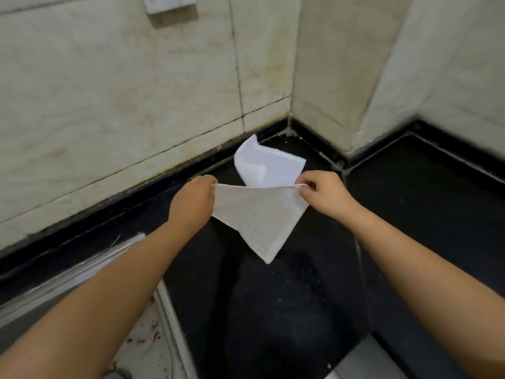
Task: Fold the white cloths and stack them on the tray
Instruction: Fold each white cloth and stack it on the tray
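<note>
Both grips, left hand (195,199) and right hand (323,194), pinch one cloth (257,217) taut, unfolded; another cloth (266,166) waits on the worktop (287,310).

Soft, dim, even light gives faint shadows on the dark surface (273,310), with wide-angle bending at edges and slight overall blur.

Two bare forearms in view, no sleeves visible up to frame edge. Left hand (195,198) and right hand (325,195): no gloves, rings, watch or bands seen.
</note>
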Demonstrator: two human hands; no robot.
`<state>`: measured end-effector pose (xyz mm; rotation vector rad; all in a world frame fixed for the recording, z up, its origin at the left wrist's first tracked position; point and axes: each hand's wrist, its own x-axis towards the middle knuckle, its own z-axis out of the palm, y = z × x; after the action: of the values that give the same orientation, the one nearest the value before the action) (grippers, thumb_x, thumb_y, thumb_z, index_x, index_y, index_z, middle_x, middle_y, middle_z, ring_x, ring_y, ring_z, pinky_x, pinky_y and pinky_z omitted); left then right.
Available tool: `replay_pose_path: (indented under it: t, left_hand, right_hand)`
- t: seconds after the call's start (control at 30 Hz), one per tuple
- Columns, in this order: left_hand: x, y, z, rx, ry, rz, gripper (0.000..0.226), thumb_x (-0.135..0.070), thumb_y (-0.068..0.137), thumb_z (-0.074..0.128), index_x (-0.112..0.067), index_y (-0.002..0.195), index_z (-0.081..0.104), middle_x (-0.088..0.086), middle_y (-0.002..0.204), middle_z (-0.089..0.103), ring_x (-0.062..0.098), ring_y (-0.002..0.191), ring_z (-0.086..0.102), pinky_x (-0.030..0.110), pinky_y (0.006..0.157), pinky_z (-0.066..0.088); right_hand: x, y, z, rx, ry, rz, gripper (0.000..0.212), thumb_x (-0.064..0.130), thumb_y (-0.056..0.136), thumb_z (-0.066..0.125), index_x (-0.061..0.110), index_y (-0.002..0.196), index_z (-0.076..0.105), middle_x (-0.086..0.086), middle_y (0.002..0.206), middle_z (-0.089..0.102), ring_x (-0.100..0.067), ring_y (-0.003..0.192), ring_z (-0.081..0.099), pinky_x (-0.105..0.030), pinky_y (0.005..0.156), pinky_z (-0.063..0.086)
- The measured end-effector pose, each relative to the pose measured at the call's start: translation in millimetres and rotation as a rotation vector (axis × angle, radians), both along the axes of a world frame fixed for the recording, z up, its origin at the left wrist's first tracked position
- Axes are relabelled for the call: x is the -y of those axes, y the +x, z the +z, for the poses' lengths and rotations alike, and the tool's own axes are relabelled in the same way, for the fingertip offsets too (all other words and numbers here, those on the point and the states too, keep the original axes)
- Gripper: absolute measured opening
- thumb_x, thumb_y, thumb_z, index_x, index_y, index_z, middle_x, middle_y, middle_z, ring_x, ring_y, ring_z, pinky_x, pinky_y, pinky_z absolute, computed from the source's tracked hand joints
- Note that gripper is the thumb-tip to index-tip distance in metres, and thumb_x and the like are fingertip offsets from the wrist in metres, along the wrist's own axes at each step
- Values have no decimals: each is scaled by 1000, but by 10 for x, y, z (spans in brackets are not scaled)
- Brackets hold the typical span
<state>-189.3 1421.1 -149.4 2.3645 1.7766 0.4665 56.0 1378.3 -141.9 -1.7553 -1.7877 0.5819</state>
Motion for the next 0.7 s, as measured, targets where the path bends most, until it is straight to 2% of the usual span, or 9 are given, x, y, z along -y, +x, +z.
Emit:
replay_pose_path:
  t: [0.1,0.23,0.3,0.53,0.63,0.7]
  left_hand:
    - [121,359,194,31,39,-140,23,-14,96,41,-8,103,62,12,101,62,30,94,57,39,76,45]
    - [395,1167,349,51,62,-378,26,-19,98,39,-8,102,63,11,102,64,30,97,58,36,74,43]
    - [583,1668,430,92,83,-492,25,-20,98,40,-10,102,63,11,102,64,31,98,58,37,75,44]
    - [1377,3377,793,211,203,-804,25,-17,96,42,-4,98,63,17,99,65,35,94,58,41,72,43]
    - [1707,3933,826,279,222,-898,25,-16,96,43,-2,98,64,17,100,64,34,96,56,40,74,43]
    - [1893,4190,721,272,189,-987,24,-14,95,43,-3,98,64,16,101,64,33,98,55,39,76,42]
  right_hand:
    - [433,313,261,51,61,-157,20,-2,79,50,1,84,69,-15,88,70,-16,76,53,-22,59,29]
    - [1143,1020,446,165,62,-441,22,3,82,48,5,89,68,-12,96,69,-26,92,60,-31,75,45]
    - [1550,1416,518,252,59,-577,23,5,83,48,5,92,68,-13,101,69,-30,98,60,-35,79,47]
    - [2925,2539,797,461,186,-1040,23,7,89,46,0,97,66,-23,99,66,-40,97,57,-42,74,47]
    - [3420,2816,834,510,336,-1143,20,0,86,48,-6,94,65,-26,92,63,-40,94,54,-43,73,46]
    - [3745,2953,698,548,353,-1143,16,-5,81,50,-8,86,65,-27,84,63,-41,85,56,-42,68,46]
